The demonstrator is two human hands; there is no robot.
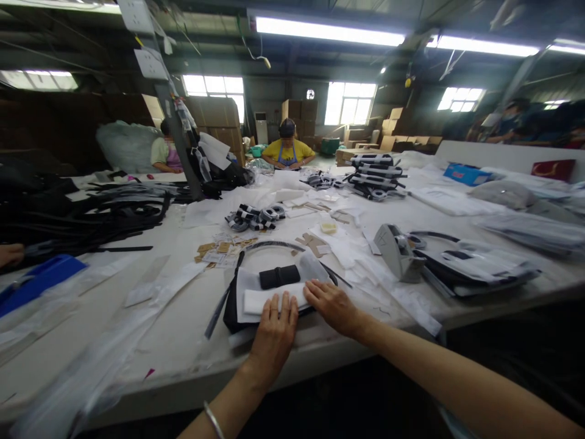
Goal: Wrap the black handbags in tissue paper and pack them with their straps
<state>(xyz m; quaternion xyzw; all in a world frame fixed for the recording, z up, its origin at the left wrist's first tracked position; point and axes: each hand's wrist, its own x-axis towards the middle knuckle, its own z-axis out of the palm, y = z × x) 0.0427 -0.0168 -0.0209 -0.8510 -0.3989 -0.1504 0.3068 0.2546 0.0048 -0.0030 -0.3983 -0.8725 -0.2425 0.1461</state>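
A black bag (pixel 231 305) lies at the table's front edge with white sheeting over it. On top is a folded white foam strip (pixel 256 300), and just behind that a rolled black strap piece (pixel 280 277). My left hand (pixel 280 326) rests flat on the front of the foam strip, fingers stretched forward. Against the strip's right end lies my right hand (pixel 333 305), its fingers extended over the white sheeting. A grey-wrapped handle (pixel 274 245) arches behind the bag.
A grey tape dispenser (pixel 398 253) and another wrapped bag (pixel 475 262) stand to the right. Paper tags (pixel 222 251) and bundled straps (pixel 256 216) lie behind. Black straps (pixel 123 213) and a blue object (pixel 41 280) are left. A person in yellow (pixel 287 149) sits across.
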